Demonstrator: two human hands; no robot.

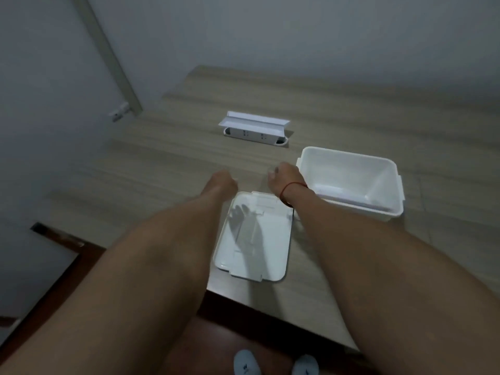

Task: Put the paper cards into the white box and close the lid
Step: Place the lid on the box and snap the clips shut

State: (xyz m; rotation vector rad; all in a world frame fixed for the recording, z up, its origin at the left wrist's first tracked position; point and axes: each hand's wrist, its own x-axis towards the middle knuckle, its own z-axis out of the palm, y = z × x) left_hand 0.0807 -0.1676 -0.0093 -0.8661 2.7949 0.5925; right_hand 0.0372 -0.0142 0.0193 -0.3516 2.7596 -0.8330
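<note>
The white box stands open on the right of the table, and white paper cards lie flat on its bottom. Its lid lies separately in front of me, inner side up. Both my arms reach forward over the table. My left hand hangs bent at the wrist just beyond the lid's far left corner, fingers hidden. My right hand, with a red string at the wrist, hovers between the lid and the box's left wall. The glossy lid mirrors a hand with fingers apart. Neither hand shows anything in it.
A white power strip with a raised flip cover is set into the wooden table further back. The table's near edge runs just below the lid, and my shoes show on the floor. A grey wall lies behind.
</note>
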